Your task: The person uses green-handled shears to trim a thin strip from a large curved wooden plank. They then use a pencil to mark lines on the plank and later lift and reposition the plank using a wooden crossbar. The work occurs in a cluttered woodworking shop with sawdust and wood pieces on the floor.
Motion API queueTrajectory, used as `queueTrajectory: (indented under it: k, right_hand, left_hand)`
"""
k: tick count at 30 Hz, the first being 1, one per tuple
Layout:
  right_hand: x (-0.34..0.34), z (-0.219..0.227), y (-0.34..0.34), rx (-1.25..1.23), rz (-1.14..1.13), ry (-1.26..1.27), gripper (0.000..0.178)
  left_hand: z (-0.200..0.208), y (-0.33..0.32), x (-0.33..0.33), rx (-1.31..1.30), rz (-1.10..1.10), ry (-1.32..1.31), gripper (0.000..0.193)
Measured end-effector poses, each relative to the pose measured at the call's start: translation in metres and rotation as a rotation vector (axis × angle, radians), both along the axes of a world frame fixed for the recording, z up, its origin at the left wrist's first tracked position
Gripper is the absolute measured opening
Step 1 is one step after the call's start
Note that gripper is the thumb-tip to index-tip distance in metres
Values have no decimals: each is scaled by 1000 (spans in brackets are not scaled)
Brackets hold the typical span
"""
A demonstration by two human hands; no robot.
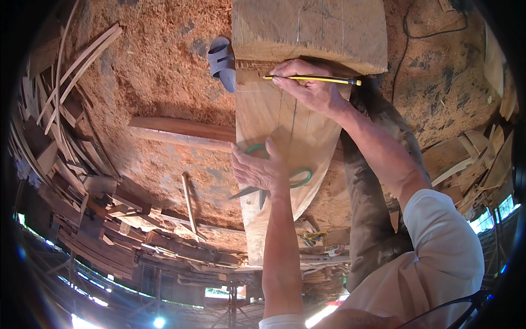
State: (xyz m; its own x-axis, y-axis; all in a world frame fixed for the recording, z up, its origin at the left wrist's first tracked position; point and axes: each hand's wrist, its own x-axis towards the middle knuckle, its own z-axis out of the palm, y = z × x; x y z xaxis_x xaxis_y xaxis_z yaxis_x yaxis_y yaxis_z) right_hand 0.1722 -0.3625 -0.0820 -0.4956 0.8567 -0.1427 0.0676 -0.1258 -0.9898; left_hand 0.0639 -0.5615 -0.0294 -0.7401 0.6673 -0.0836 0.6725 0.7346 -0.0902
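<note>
Two hands are on the timber right now! The right hand (309,88) pinches a yellow pencil (312,79) between closed fingers, its tip laid across the pale wooden plank (285,137) just below where a thick squared block (309,30) sits across the plank's far end. The left hand (257,170) presses down flat, fingers spread, pinning a pair of green-handled scissors (298,176) against the board; the dark blades poke out beneath the palm.

That plank looks stiff and heavy, broad at the far end and tapering toward the person, with a smooth planed face showing faint pencil lines and long straight grain. My read: best gripped along its long edges, not the narrow tip. The pencil is light, slim and rigid, held near the middle of its shaft. The scissors are hard metal with slick plastic loops, likely to slide unless held down.

Sawdust floor (159,71) all around, soft, fibrous and reddish. A grey sandal (222,61) lies touching the plank's left edge. Thin curved wood strips (76,71) pile up on the left, and a slim stick (189,200) rests in the shavings.
</note>
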Motion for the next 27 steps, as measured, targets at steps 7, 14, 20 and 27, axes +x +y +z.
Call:
queueTrajectory:
  k: [7,14,20,27]
  right_hand:
    - [-10,5,-2,40,-83,-75,16]
    - [-16,2,-4,97,-151,-66,21]
    - [-20,5,-3,106,-154,-95,20]
    - [-18,0,-5,112,-149,-111,19]
  left_hand:
    - [0,0,0,4,-16,8,90]
    - [-1,0,0,-26,0,8,89]
    - [0,1,0,-20,-10,20,90]
    - [1,1,1,-25,-1,15,86]
